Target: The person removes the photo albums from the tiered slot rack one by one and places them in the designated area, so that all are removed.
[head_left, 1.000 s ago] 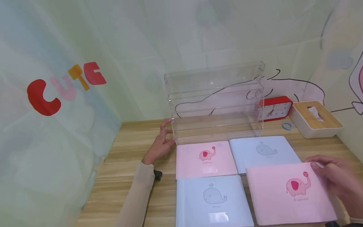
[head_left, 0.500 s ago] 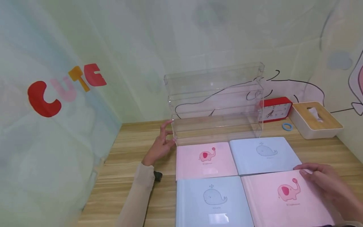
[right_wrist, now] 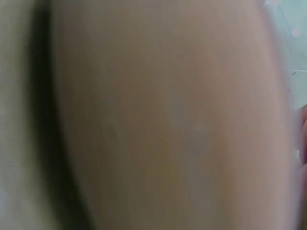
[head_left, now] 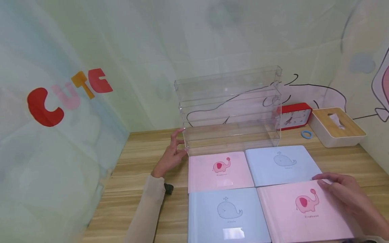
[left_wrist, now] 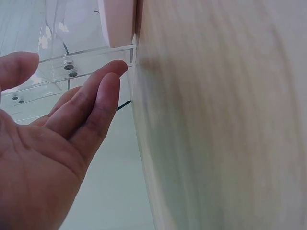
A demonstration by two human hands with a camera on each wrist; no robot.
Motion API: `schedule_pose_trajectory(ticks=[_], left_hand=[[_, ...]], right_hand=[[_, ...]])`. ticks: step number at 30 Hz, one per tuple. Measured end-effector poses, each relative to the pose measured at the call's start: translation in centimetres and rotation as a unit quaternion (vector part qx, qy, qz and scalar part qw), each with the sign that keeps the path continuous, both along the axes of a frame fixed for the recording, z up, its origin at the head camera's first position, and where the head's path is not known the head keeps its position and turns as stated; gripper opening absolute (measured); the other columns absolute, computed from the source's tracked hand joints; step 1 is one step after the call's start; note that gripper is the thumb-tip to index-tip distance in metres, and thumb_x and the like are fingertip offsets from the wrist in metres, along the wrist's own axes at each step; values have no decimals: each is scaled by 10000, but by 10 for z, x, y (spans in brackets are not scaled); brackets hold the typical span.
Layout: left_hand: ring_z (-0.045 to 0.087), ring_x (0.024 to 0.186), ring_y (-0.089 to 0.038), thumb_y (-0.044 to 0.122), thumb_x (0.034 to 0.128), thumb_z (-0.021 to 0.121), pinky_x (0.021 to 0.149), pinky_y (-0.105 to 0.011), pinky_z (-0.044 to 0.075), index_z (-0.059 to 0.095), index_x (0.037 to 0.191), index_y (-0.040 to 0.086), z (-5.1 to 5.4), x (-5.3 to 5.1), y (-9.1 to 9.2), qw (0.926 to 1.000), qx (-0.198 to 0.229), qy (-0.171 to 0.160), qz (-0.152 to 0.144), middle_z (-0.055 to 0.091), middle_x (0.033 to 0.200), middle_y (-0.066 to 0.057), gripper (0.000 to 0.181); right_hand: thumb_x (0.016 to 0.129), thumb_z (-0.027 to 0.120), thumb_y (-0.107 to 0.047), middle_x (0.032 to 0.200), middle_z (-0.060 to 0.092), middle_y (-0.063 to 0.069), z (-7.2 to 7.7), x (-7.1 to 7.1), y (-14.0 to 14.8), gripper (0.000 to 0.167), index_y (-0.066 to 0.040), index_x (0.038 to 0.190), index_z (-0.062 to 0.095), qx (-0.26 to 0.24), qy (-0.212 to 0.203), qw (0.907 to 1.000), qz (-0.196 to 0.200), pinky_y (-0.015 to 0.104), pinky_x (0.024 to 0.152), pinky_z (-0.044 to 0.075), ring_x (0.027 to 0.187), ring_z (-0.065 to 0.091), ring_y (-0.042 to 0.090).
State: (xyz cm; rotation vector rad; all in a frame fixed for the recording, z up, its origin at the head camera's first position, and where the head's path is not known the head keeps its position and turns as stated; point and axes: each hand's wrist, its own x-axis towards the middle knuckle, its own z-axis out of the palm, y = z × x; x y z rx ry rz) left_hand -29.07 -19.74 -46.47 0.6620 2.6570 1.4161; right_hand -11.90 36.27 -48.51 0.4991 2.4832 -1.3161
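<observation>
My left hand [head_left: 171, 157] touches the left end of a clear acrylic tiered rack [head_left: 231, 130], its fingers extended in the left wrist view, where the hand [left_wrist: 67, 124] appears beside the rack's metal screws. With thumb on the cover and fingers at the edge, my right hand [head_left: 346, 194] holds a pink elephant book [head_left: 282, 209] by its upper right side. Left of that lies a blue whale book [head_left: 203, 216]. Behind them lie another pink elephant book [head_left: 200, 172] and another blue whale book [head_left: 264, 165]. Mostly blurred forearm fills the right wrist view.
Behind the rack's right end stands a red clock [head_left: 294, 116]. A blue ring [head_left: 306, 134] lies before it, beside a tissue box [head_left: 337, 136] with a wooden lid. Printed fabric [head_left: 146, 67] rises behind the wooden table [head_left: 139, 145].
My right hand has brought the front pink elephant book left and down, until its edge meets the front blue whale book. My left hand stays at the rack.
</observation>
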Motion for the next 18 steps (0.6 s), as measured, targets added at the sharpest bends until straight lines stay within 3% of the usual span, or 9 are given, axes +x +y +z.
schedule_pose_trajectory(ticks=[2,4,5,7,11,14,18], left_hand=[[735,1162,-495,75,1089,572,774,-331,563,102,1631,372,0,0,0,10000,-6,17,-20,479,1527,-368,777],[729,1182,-496,79,1090,574,777,-338,574,98,1630,375,0,0,0,10000,-9,31,-28,475,1530,-369,778],[728,1185,-497,81,1091,574,777,-342,579,96,1631,377,0,0,0,10000,-19,39,-21,476,1530,-369,780],[721,1200,-499,86,1093,573,776,-357,588,93,1631,384,0,0,-1,10000,-25,34,-9,470,1534,-365,780],[699,1239,-508,84,1093,575,774,-337,577,97,1633,361,0,1,-1,10000,-25,59,-23,455,1547,-368,773],[699,1238,-508,80,1092,580,748,-310,565,101,1633,342,0,0,-1,10000,-4,83,-52,452,1549,-375,769],[726,1192,-496,101,1096,579,751,-312,566,92,1636,374,-1,1,-2,10000,-15,40,0,477,1539,-369,777]], right_hand=[[1115,482,-227,1623,327,413,1,1,-2,465,46,1477,586,12,-30,10000,-13,354,968,522,1426,317,594],[1120,504,-283,1603,346,420,3,3,-3,500,56,1482,570,276,56,9995,148,513,1039,521,1389,340,595],[1116,521,-307,1558,402,422,5,3,-4,513,60,1472,574,477,146,9985,237,548,1008,522,1343,390,580],[1103,564,-348,1443,500,420,9,5,-6,548,74,1452,566,899,371,9943,433,555,946,545,1223,478,536],[1072,621,-326,1238,599,412,17,7,-8,554,103,1411,532,1635,653,9817,728,419,785,529,1029,572,465],[1066,618,-313,1269,597,457,21,8,-7,577,120,1418,475,1847,594,9773,857,539,824,561,1052,616,537],[1073,600,-312,1264,611,465,25,9,-7,595,136,1425,428,2114,602,9717,866,612,849,536,1077,626,586]])
